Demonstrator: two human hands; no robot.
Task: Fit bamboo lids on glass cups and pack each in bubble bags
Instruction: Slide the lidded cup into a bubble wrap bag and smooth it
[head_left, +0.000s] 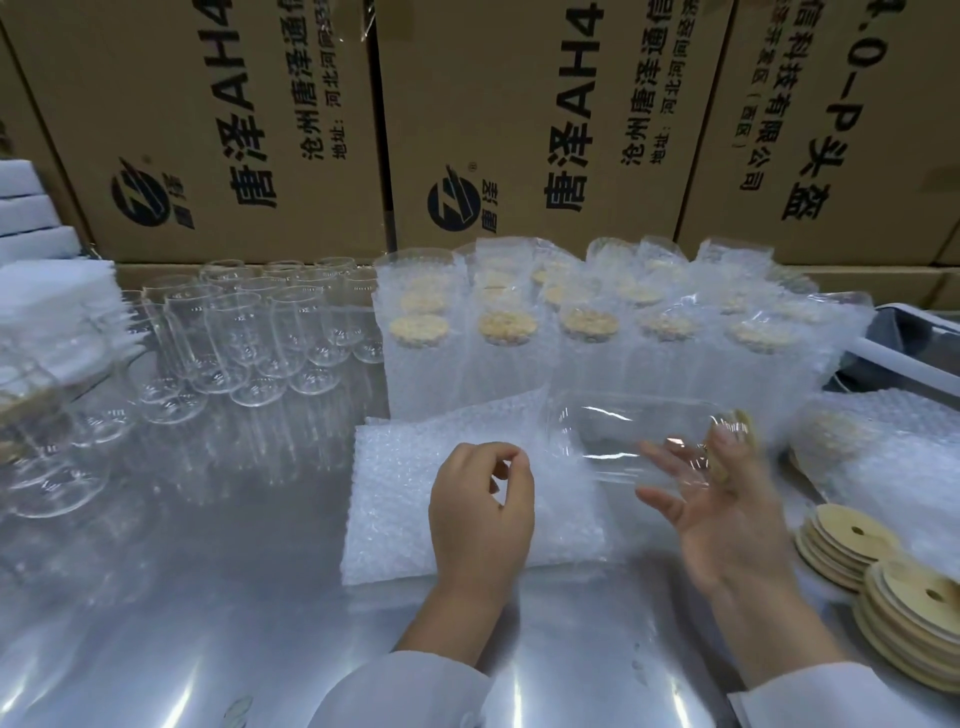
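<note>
The right hand (727, 514), fingers spread, is laid under the lidded cup (623, 436), centre right. Slippery, fragile glass is best held round its body. The left hand (480, 499) is curled over the bubble bags (389, 499); whether anything is gripped cannot be told.

**Pose of the two hands, head view**

The left grip (480, 509) lies back-upward, its fingers curled inward and the thumb tip meeting the index fingertip. Whether anything is pinched there cannot be told. The right grip (727, 514), just to its right, turns its palm up and toward the left grip. Its fingers (724, 444) are straight and spread, pointing away from the body, with the thumb extended and the outline slightly blurred. The left forearm (452, 613) and right forearm (774, 629) emerge bare from white sleeves (405, 691).
</note>
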